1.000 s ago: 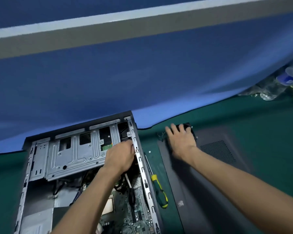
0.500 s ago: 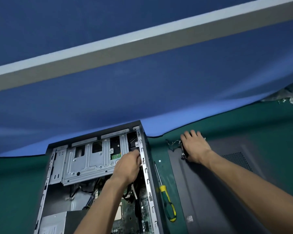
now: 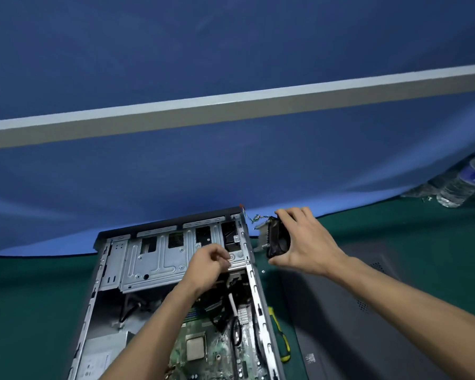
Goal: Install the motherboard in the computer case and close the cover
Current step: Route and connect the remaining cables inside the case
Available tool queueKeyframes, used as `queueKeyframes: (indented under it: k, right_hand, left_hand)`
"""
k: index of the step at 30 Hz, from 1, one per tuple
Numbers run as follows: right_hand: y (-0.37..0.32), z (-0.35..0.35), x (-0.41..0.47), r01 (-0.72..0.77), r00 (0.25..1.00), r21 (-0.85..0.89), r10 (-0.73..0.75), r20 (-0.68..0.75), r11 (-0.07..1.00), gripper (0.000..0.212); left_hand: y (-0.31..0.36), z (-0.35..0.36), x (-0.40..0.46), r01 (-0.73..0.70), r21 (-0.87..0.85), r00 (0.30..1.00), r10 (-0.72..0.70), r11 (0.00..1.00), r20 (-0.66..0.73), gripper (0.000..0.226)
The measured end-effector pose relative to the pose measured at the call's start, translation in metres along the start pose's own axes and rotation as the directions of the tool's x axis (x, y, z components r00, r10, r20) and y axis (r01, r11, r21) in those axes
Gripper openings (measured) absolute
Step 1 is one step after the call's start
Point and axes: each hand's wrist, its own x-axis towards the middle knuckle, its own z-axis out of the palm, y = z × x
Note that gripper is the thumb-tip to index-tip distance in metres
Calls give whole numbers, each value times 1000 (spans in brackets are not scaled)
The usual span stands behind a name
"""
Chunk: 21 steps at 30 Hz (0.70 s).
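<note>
No text, label or number is sharp enough to read anywhere.

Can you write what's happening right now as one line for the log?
right hand: holds cooler fan above mat | left hand: at drive cage | case: open

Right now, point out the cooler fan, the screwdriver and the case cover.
cooler fan (image 3: 279, 238), head view, black fan housing.
screwdriver (image 3: 283, 344), head view, yellow-green handle.
case cover (image 3: 354, 325), head view, bare grey panel.
</note>
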Motion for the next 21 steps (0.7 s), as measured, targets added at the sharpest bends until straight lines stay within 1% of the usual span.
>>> queueKeyframes:
  k: [2, 4, 8, 10, 12, 14, 16, 18, 20, 21]
  right_hand:
    - [-23, -4, -4, 9, 1000, 8, -9, -20, 1000, 96]
    - [-47, -3, -7, 18, 1000, 26, -18, -23, 999, 98]
    - [-93, 5, -11, -3, 1000, 66, 3, -3, 998, 106]
    - [-114, 9, -14, -16, 1000, 71, 15, 13, 997, 110]
    - [-134, 16, -19, -20, 1000, 86, 18, 26, 996, 113]
    - [-152, 23, -24, -16, 998, 106, 9, 61, 994, 114]
    - [-167, 33, -28, -22, 993, 118, 8, 122, 993, 117]
    - [-177, 43, -30, -54, 981, 144, 26, 191, 988, 119]
    - [-182, 55, -33, -105, 963, 166, 59, 264, 980, 121]
    - [-183, 62, -34, -129, 951, 167, 74, 299, 978, 123]
  left_hand:
    - [-10, -17, -10, 1, -70, 1000, -3, 998, -22, 29]
    - [-26, -34, -20, 13, -105, 999, -16, 994, -32, 30]
    - [-59, -59, -39, 117, -112, 993, -116, 987, 16, 25]
    - [-72, -65, -50, 158, -231, 987, -160, 960, 9, 22]
    - [-81, -70, -60, 188, -383, 978, -210, 904, -14, 20]
    - [-87, -73, -68, 243, -486, 964, -266, 839, 23, 18]
    - [-88, -77, -74, 306, -542, 948, -302, 783, 100, 25]
    - [-86, -85, -77, 361, -594, 929, -331, 719, 164, 41]
    - [-86, -94, -79, 366, -639, 926, -335, 676, 176, 53]
    - [-87, -97, -79, 358, -653, 928, -329, 667, 173, 56]
